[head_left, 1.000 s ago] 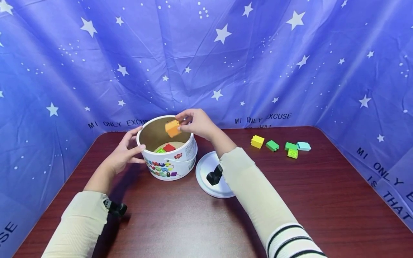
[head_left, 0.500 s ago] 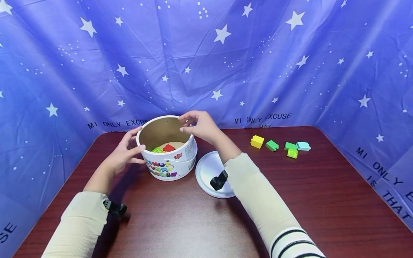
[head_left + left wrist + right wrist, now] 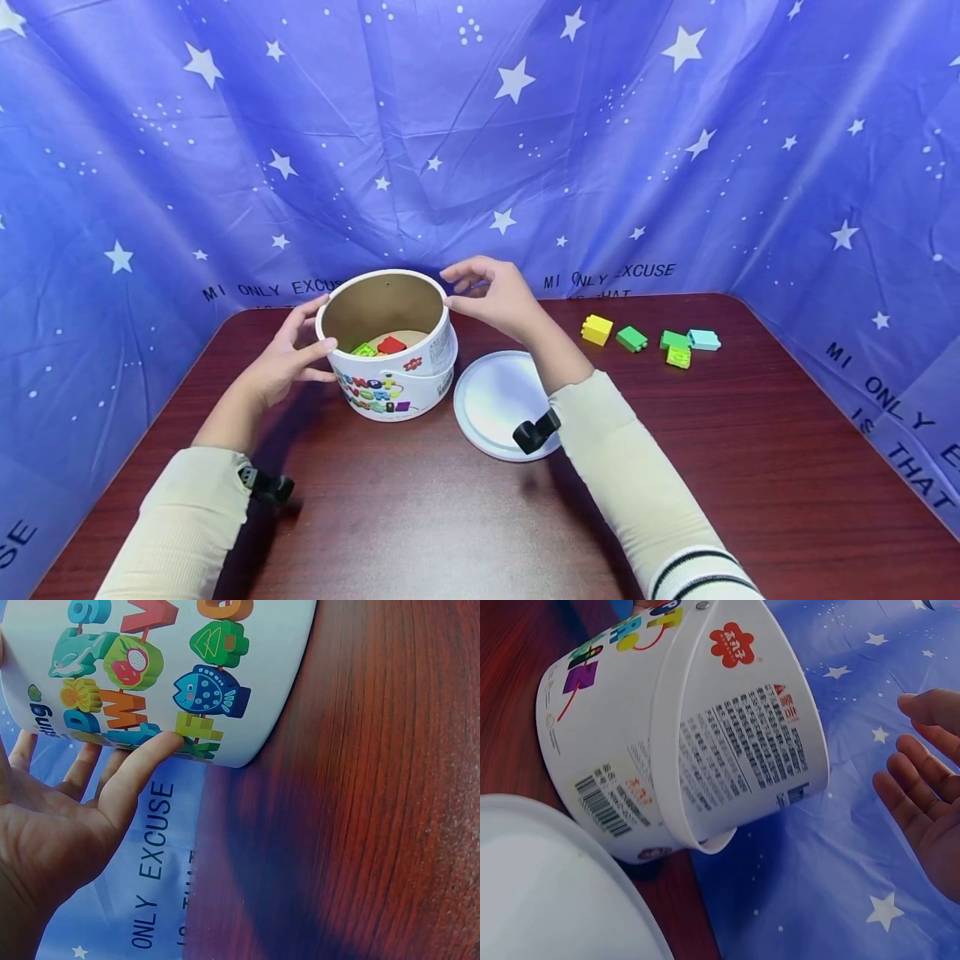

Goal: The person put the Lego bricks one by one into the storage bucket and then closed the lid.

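A white round bucket (image 3: 393, 387) with printed letters and pictures stands upright on the table, its top uncovered. Inside lie a red brick (image 3: 392, 345) and a lime green brick (image 3: 365, 350); the near wall hides part of the bottom. My left hand (image 3: 281, 358) rests against the bucket's left side, thumb and fingers spread at the rim. In the left wrist view, one extended finger (image 3: 142, 769) touches the printed wall. Just right of the rim, my right hand (image 3: 495, 296) hovers with loosely bent fingers and holds nothing. The right wrist view shows a gap between that hand and the bucket.
A white lid (image 3: 491, 404) lies right of the bucket, partly under the right forearm. Farther right are a yellow brick (image 3: 597, 330), a green brick (image 3: 632, 338) and a cluster of green, lime and light blue bricks (image 3: 704, 340). A starry blue cloth (image 3: 480, 150) hangs behind.
My right hand has let go of an orange brick over the bucket and moved right, past the rim. The left hand stays against the bucket.
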